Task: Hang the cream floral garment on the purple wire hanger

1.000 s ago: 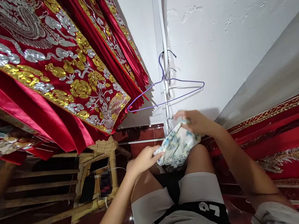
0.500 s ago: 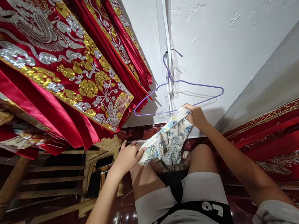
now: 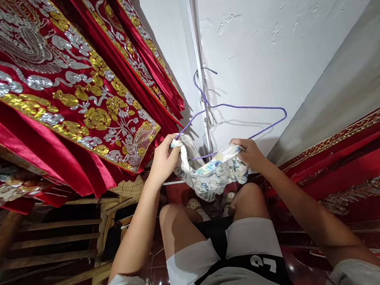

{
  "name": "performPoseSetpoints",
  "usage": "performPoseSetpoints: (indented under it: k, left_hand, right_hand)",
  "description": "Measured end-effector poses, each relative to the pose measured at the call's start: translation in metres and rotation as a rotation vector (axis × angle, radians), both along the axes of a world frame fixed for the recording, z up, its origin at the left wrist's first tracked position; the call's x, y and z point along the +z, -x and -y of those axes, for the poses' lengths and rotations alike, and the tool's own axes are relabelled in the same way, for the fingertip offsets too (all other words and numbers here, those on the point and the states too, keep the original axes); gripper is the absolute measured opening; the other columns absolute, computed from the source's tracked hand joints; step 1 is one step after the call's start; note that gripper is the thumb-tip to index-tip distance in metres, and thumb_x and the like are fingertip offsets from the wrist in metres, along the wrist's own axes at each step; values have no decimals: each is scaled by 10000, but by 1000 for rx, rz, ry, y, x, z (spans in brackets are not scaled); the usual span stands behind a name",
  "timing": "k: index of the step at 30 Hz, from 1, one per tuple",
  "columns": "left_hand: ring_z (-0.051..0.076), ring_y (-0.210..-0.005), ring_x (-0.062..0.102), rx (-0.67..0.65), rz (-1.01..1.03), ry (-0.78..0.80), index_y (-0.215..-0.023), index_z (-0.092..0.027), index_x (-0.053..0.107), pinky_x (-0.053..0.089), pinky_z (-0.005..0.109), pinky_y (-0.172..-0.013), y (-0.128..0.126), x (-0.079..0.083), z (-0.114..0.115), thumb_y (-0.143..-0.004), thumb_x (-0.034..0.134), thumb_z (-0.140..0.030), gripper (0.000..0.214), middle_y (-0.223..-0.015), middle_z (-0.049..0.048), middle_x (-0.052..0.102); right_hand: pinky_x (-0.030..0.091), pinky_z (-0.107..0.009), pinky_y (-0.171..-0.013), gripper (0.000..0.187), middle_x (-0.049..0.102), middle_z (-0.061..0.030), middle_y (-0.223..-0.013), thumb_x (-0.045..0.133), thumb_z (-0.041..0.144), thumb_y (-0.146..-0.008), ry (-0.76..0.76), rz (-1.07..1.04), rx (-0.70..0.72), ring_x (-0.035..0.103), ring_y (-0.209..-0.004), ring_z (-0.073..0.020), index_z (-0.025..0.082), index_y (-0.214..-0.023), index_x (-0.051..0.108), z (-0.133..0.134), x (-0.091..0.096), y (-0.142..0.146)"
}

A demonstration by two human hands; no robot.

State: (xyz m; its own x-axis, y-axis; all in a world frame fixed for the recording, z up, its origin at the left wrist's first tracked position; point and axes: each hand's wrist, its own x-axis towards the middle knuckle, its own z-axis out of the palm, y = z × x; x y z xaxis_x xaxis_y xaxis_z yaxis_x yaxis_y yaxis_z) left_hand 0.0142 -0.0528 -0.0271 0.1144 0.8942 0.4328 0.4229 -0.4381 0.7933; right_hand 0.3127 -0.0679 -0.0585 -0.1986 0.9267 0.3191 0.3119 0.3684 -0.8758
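Observation:
A small garment of pale cloth with a blue and yellow floral print point(image 3: 211, 177) is stretched between my two hands in front of my knees. My left hand point(image 3: 164, 158) pinches its left corner, close to the left tip of a purple wire hanger point(image 3: 230, 106). My right hand point(image 3: 249, 152) grips the cloth's right edge, just under the hanger's bottom wire. The hanger hangs by its hook against a white wall point(image 3: 268, 49). The bottom wire seems to pass over or through the cloth between my hands.
Red robes with gold and silver embroidery point(image 3: 66, 93) hang at the left, close to my left arm. More red embroidered cloth point(image 3: 352, 164) lies at the right. A wooden and bamboo frame point(image 3: 112, 216) stands at lower left. My legs in grey shorts point(image 3: 224, 254) fill the bottom.
Both hands have lifted the cloth up to the hanger. My left hand rose from knee height to the hanger's left tip, and the cloth now spreads along the bottom wire.

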Motion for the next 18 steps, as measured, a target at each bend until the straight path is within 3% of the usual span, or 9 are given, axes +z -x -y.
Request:
performPoseSetpoints:
  k: [2,5,9,11,14,16,18]
  left_hand:
    - [173,-731,574,-7,-6,-5,-1053,-182,743,422,233,-685,-3,-1,-2,-885,596,-237,230,-895,26,722]
    - [154,-653,519,11,-31,-22,-1018,-178,744,375,237,-620,3,-2,-2,-886,591,-266,221,-808,12,686]
    - [148,-663,499,27,-102,-51,-942,-169,722,370,244,-621,12,9,-2,-879,587,-296,196,-773,4,645]
    - [141,-652,477,28,-157,-75,-875,-169,703,358,246,-614,14,16,-4,-890,574,-298,183,-733,-1,613]
    - [136,-635,448,37,-199,-102,-814,-176,668,339,250,-605,16,21,-8,-904,559,-298,187,-686,-9,563]
    - [136,-630,438,42,-192,-102,-784,-180,640,330,251,-599,16,21,-10,-906,550,-296,191,-674,-11,537]
    - [134,-616,424,42,-168,-96,-745,-182,609,317,254,-582,16,19,-12,-906,546,-304,211,-655,-13,505]
  right_hand:
    - [305,-294,-565,168,543,6,-630,475,206,-661,11,36,-40,409,-586,-151,218,-744,622,5,-4,-3]
    - [351,-293,-551,361,670,-15,-769,557,173,-655,-40,65,-233,460,-579,-149,233,-985,693,9,-1,-17]
    - [412,-287,-547,663,691,-17,-783,694,181,-672,-141,-11,-447,538,-605,-159,214,-1329,613,-4,15,-52]
    - [416,-293,-542,529,683,-30,-748,718,209,-704,-120,39,-415,561,-615,-165,180,-1231,692,-17,24,-70]
    - [417,-292,-542,222,687,-58,-735,727,245,-723,-40,132,-254,591,-640,-173,141,-913,772,-35,32,-86]
    - [411,-274,-535,246,685,-46,-725,749,242,-698,-36,132,-237,586,-622,-160,139,-921,764,-42,34,-89]
    - [412,-259,-533,399,685,-26,-728,771,233,-667,-84,89,-289,580,-609,-152,154,-1057,742,-46,34,-86]
